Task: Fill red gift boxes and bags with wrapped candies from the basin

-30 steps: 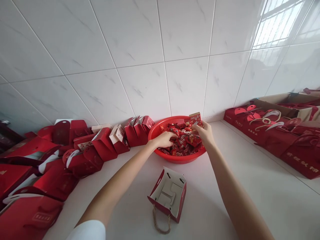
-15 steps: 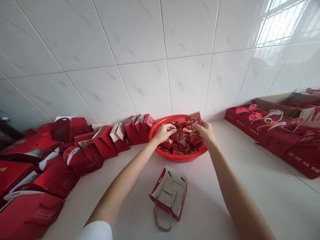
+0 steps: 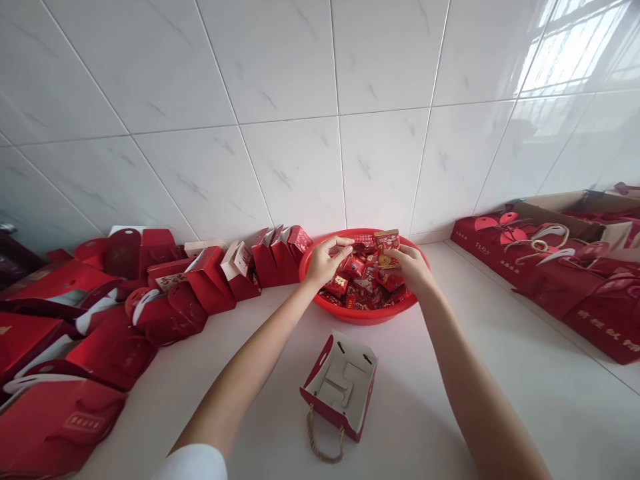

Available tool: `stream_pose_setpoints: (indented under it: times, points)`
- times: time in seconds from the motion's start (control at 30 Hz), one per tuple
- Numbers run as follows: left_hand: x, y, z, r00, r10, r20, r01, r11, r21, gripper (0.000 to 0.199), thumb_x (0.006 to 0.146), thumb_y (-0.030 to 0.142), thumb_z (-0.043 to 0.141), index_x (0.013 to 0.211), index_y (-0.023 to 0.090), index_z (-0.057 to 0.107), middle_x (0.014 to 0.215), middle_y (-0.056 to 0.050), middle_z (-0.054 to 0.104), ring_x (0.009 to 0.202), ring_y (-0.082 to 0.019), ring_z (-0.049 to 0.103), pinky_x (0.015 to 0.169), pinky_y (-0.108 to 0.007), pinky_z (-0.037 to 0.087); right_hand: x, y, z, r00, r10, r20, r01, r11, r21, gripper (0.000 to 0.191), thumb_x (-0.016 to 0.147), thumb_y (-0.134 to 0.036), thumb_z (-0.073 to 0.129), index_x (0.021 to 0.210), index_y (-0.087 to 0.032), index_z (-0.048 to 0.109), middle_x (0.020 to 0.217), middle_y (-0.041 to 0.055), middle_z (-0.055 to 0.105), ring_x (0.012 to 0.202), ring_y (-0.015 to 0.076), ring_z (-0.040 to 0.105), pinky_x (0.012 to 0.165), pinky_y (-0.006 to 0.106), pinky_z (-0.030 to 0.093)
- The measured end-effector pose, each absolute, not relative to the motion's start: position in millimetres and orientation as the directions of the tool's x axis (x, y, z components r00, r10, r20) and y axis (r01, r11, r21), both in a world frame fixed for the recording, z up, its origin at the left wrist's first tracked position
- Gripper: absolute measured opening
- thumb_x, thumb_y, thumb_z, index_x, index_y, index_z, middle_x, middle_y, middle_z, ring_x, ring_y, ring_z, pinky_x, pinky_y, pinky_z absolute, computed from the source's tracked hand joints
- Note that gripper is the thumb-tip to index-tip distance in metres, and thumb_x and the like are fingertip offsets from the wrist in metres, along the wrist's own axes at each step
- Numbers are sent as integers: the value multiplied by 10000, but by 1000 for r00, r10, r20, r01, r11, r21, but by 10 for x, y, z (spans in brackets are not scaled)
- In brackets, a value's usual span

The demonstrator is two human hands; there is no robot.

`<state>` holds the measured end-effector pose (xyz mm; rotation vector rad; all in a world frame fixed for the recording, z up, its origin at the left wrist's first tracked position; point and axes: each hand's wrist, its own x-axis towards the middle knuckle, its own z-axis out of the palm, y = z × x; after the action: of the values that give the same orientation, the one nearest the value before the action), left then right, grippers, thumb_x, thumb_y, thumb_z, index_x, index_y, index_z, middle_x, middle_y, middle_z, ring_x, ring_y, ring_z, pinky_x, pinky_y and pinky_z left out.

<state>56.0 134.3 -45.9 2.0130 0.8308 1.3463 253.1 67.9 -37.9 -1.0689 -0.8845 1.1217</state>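
Note:
A red plastic basket (image 3: 367, 319) full of small red wrapped sweets (image 3: 357, 283) stands against the wall. Over its left side is my left hand (image 3: 326, 260), thumb and forefinger drawn together; whatever they may pinch is too small to make out. My right hand (image 3: 414, 268), at the basket's right side, grips a red and gold packet (image 3: 387, 245) upright by its lower right part. Nearer to me, a red gift box (image 3: 340, 387) with a white inside and a rope handle sits with its top open. Its bottom flaps show and nothing lies in it.
Several red gift boxes (image 3: 210, 280) crowd the left of the white counter (image 3: 270, 400) and run along the tiled wall (image 3: 290, 167). On the right lies a large red carton (image 3: 500, 257) with rope handles and folded red boxes about it.
My right hand has brought the packet slightly lower, its face now turned more toward me. The left hand has risen a little off the sweets. The gift box stays put.

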Motion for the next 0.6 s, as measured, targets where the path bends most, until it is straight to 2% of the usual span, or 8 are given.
stream_pose_setpoints:
  times: [0.07,0.13,0.27,0.37,0.5,0.6]
  points:
    - [549,1306,-441,235,709,664,208,-705,678,219,909,418,604,894,210,671,1107,-80,741,1078,-215,684,978,-358,526,2486,660,-367,173,985,3,-261,49,-964,71,689,-213,738,746,-201,697,750,43,728,727,218,711,537,273,580]
    - [541,1276,-432,246,642,726,260,-766,588,192,924,381,601,865,220,686,1134,-78,734,1111,-210,672,1012,-366,511,2430,642,-355,135,991,-13,-283,26,-959,84,695,-208,739,765,-200,693,772,45,723,721,213,708,526,274,582]
    - [555,1262,-446,471,509,721,261,-861,437,132,917,286,624,856,236,729,1199,-73,704,1138,-212,657,1004,-381,523,2340,603,-319,60,998,10,-396,33,-918,142,723,-305,750,807,-202,701,827,43,702,722,200,689,606,319,621]
    - [574,1266,-463,553,498,668,290,-867,406,146,921,237,604,897,232,748,1243,-78,680,1163,-219,648,1000,-388,531,2311,572,-307,78,996,51,-419,79,-905,225,704,-385,786,825,-211,710,894,37,692,790,198,674,658,330,634]
    - [592,1237,-455,587,522,619,329,-852,407,159,908,220,598,909,222,757,1266,-80,668,1089,-209,676,969,-380,547,2312,543,-343,107,992,66,-376,102,-921,302,646,-345,824,887,-200,714,921,37,704,826,198,681,664,309,624]
    - [602,1203,-437,602,530,597,331,-846,418,190,871,192,606,975,221,762,1195,-84,705,1061,-216,681,968,-377,538,2343,541,-392,228,971,76,-356,156,-921,273,649,-320,801,867,-202,686,876,27,714,792,192,700,663,295,609]
